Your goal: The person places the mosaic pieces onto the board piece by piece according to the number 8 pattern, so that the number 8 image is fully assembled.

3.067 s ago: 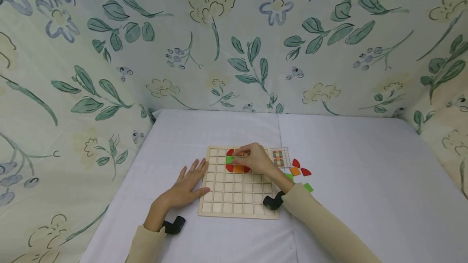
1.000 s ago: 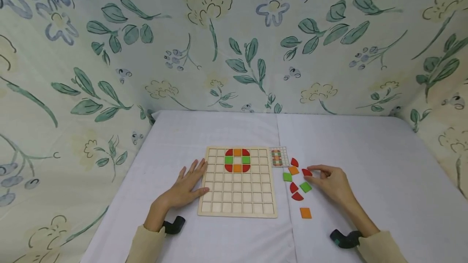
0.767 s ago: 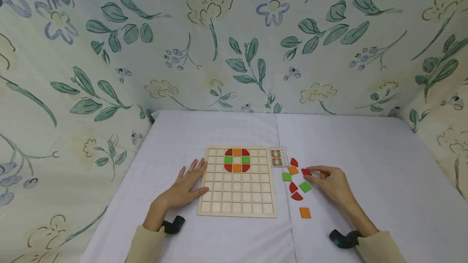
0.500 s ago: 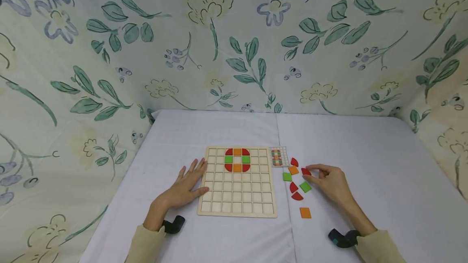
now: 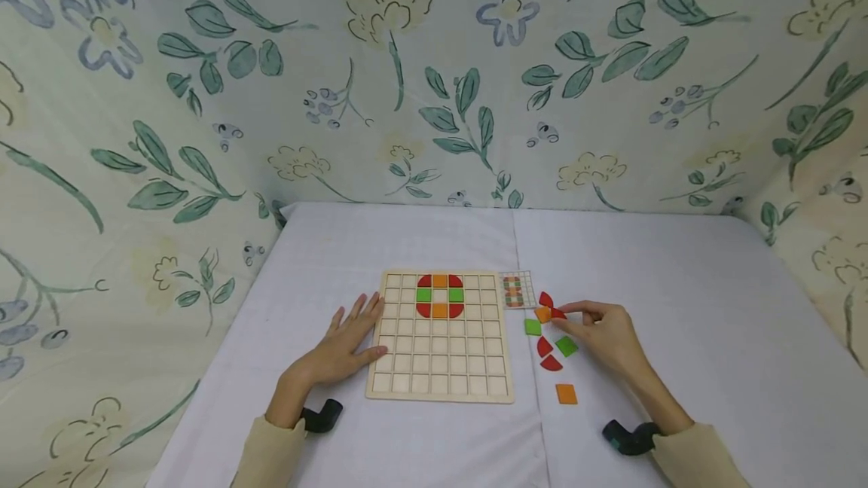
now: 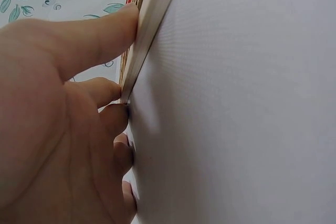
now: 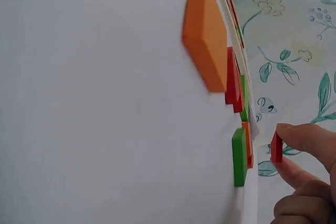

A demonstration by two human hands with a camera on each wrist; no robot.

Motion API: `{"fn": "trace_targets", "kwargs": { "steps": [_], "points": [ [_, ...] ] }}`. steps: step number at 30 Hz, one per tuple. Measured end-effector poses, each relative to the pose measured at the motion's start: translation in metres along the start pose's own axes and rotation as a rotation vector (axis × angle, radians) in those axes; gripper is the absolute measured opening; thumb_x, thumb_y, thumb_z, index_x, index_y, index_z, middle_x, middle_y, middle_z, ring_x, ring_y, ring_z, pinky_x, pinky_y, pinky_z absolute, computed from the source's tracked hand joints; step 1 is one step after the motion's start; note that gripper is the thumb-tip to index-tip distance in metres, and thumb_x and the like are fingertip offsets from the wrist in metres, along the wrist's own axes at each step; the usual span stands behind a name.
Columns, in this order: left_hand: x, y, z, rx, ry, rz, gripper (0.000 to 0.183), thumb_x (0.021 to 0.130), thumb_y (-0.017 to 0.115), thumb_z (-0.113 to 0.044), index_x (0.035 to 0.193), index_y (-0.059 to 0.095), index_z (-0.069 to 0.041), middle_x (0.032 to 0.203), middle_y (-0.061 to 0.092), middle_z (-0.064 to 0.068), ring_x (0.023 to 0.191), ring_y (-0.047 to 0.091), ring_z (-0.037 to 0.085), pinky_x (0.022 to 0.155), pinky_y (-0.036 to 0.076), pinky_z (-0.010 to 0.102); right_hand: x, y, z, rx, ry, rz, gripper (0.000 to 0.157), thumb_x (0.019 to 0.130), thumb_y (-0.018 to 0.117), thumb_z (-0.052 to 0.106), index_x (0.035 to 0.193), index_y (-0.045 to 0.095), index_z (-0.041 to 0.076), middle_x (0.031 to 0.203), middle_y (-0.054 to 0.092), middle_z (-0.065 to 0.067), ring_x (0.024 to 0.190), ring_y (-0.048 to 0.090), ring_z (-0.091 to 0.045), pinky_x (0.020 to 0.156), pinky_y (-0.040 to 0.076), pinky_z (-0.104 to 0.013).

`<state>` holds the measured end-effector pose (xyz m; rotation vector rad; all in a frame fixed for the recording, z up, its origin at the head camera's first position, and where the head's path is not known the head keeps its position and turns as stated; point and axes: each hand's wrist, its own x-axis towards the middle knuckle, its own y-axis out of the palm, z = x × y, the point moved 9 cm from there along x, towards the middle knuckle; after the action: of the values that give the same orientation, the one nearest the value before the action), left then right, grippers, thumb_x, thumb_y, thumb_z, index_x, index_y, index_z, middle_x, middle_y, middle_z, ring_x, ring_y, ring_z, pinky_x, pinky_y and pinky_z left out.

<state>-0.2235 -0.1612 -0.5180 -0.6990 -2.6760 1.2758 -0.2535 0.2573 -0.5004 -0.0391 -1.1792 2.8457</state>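
My right hand [image 5: 606, 333] pinches a red quarter-round tile [image 7: 276, 147] between thumb and finger, raised off the cloth in the right wrist view. In the head view that tile overlaps an orange square tile [image 5: 542, 315]. Along the left edge of the wooden grid board [image 5: 441, 367] lies my left hand [image 5: 346, 345], fingers spread, thumb and fingertips touching the edge. Near the board's top, red quarter-rounds [image 5: 424, 310], orange squares [image 5: 440, 281] and green squares [image 5: 456, 295] form a ring around one bare cell.
Right of the board lie loose tiles: a red one [image 5: 545, 299], two green squares [image 5: 566, 346], two red quarter-rounds [image 5: 551, 363] and a nearer orange square [image 5: 566, 394]. A pattern card [image 5: 518, 291] sits at the board's upper right. White cloth [image 5: 678, 285] covers the table.
My right hand left the board and went to the loose tiles, where it took a red quarter-round. It has since lifted that tile and moved slightly left. The left hand stays put.
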Motion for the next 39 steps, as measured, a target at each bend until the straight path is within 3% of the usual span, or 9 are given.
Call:
{"fn": "trace_targets", "kwargs": {
  "steps": [5, 12, 22, 29, 39],
  "points": [
    [-0.001, 0.000, 0.000, -0.030, 0.028, -0.033, 0.083, 0.102, 0.062, -0.035, 0.164, 0.019, -0.001, 0.174, 0.011, 0.020, 0.161, -0.001, 0.044, 0.124, -0.008, 0.070, -0.006, 0.017, 0.030, 0.076, 0.021, 0.093, 0.037, 0.085, 0.086, 0.029, 0.112, 0.079, 0.004, 0.060, 0.037, 0.002, 0.051, 0.035, -0.012, 0.045, 0.024, -0.022],
    [-0.001, -0.001, 0.001, -0.035, 0.035, -0.038, 0.083, 0.102, 0.062, -0.035, 0.165, 0.019, -0.002, 0.174, 0.012, 0.019, 0.162, -0.002, 0.043, 0.124, -0.008, 0.069, -0.010, 0.053, 0.067, 0.166, -0.020, 0.191, 0.030, 0.081, 0.090, 0.027, 0.106, 0.081, 0.012, 0.057, 0.033, 0.004, 0.046, 0.026, -0.010, 0.044, 0.018, -0.020],
    [-0.001, 0.000, 0.000, -0.001, -0.007, 0.009, 0.083, 0.104, 0.061, -0.033, 0.165, 0.014, -0.003, 0.174, 0.007, 0.016, 0.162, -0.005, 0.041, 0.126, -0.008, 0.067, -0.010, 0.102, 0.110, 0.170, -0.126, 0.213, 0.021, 0.079, 0.091, 0.023, 0.095, 0.082, 0.014, 0.055, 0.035, 0.004, 0.050, 0.028, -0.010, 0.047, 0.018, -0.020],
    [-0.001, 0.001, 0.002, -0.027, 0.024, -0.036, 0.082, 0.103, 0.062, -0.035, 0.164, 0.018, -0.002, 0.174, 0.010, 0.019, 0.162, -0.002, 0.042, 0.125, -0.008, 0.068, -0.009, 0.119, 0.119, 0.136, -0.164, 0.188, 0.022, 0.077, 0.093, 0.021, 0.092, 0.082, 0.011, 0.052, 0.039, 0.004, 0.046, 0.033, -0.008, 0.046, 0.020, -0.020],
    [0.000, 0.002, 0.006, -0.022, 0.031, -0.035, 0.084, 0.103, 0.060, -0.041, 0.166, 0.017, -0.005, 0.175, 0.009, 0.015, 0.162, -0.003, 0.040, 0.125, -0.009, 0.068, -0.009, 0.123, 0.118, 0.144, -0.180, 0.207, 0.022, 0.079, 0.092, 0.021, 0.097, 0.081, 0.013, 0.052, 0.040, 0.003, 0.044, 0.033, -0.008, 0.044, 0.021, -0.020]
  ]
}}
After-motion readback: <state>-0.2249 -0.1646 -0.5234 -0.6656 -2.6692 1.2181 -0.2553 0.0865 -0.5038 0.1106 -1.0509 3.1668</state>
